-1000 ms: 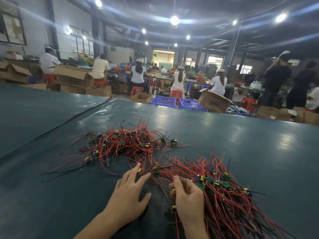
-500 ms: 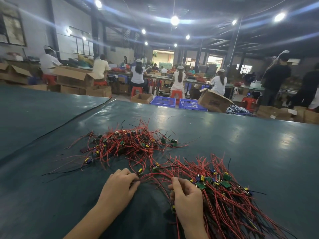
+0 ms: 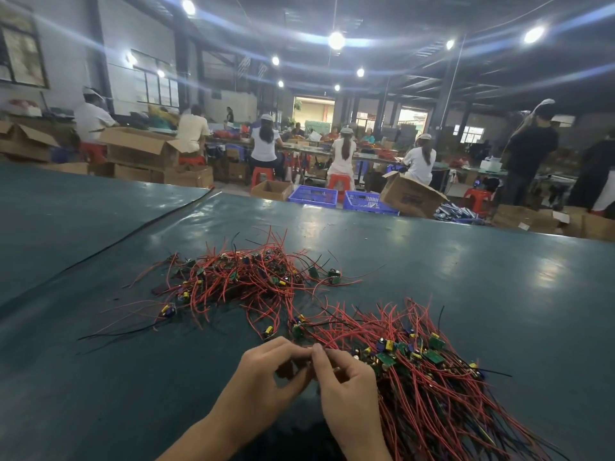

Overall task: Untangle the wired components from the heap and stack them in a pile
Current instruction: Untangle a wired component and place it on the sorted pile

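work sits at the near edge of the sorted pile (image 3: 432,387), where the left hand (image 3: 266,377) and right hand (image 3: 346,387) curl together pinching a red wire (image 3: 327,345), seemingly to tease it straight, while the tangled heap (image 3: 246,277) lies beyond on the surface (image 3: 499,277).

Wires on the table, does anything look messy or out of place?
Yes. The far heap is one big tangle, sticking out all ways. Two green boards lie just off its right edge, apart from the pile by the right hand.

dim hall, flaring ceiling lamps, wide-angle distortion
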A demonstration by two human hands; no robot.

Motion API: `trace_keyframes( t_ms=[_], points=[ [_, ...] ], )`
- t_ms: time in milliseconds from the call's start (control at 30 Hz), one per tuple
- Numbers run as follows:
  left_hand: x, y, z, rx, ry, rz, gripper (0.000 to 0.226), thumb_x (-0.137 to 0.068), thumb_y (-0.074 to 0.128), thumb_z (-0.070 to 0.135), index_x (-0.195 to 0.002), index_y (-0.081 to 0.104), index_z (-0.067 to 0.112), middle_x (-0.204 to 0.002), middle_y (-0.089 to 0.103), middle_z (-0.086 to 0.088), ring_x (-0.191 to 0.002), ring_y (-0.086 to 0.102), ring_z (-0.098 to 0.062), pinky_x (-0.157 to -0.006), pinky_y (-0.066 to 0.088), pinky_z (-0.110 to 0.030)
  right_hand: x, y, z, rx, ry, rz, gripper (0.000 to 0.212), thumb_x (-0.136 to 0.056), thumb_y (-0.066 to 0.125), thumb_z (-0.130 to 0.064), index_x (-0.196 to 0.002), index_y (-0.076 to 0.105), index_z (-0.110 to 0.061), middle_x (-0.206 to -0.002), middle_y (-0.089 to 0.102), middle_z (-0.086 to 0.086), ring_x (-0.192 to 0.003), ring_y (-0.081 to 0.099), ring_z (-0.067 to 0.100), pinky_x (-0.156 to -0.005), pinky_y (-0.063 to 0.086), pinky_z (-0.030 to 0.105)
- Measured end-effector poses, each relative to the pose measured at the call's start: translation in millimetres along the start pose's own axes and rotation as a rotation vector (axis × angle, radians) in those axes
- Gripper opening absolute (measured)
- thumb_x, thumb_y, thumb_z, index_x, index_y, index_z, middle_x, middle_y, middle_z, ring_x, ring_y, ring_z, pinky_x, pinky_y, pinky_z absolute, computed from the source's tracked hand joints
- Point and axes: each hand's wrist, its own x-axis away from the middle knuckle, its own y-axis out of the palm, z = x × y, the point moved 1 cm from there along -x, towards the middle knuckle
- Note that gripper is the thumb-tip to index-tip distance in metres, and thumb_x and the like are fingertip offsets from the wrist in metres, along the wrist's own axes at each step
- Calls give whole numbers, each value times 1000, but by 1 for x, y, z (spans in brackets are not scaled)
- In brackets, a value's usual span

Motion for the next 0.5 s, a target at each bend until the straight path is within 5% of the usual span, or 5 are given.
trace_keyframes(
  t_ms=[133,300,400,500],
  points=[
    [-1,-1,4,115,-202,-52,25,-82,64,54,-97,71,36,-82,70,18,-67,66,-7,-60,49,-17,-5,-8,1,25,-19,153,26,-95,59,-23,-73,72,-19,-62,64,0,-56,59,8,-54,46,21],
    [3,7,12,238,-281,-269,9,-85,68,37,-88,74,31,-72,72,5,-59,60,-6,-57,47,-24,-8,-17,3,85,-3,227,30,-95,57,-31,-71,71,-20,-44,47,-8,-42,40,4,-44,34,16],
    [5,13,16,245,-265,-445,8,-86,67,41,-90,73,36,-72,70,12,-61,58,-2,-57,43,-21,-8,-18,8,252,-38,208,24,-93,57,-36,-76,72,-26,-62,62,-5,-59,56,11,-56,45,23],
    [6,13,8,38,-197,-386,13,-85,63,34,-92,72,28,-81,69,14,-73,59,0,-66,51,-29,-5,-19,10,476,-73,180,18,-93,61,-36,-107,71,-31,-86,59,-14,-77,57,2,-66,46,21]
  ],
)
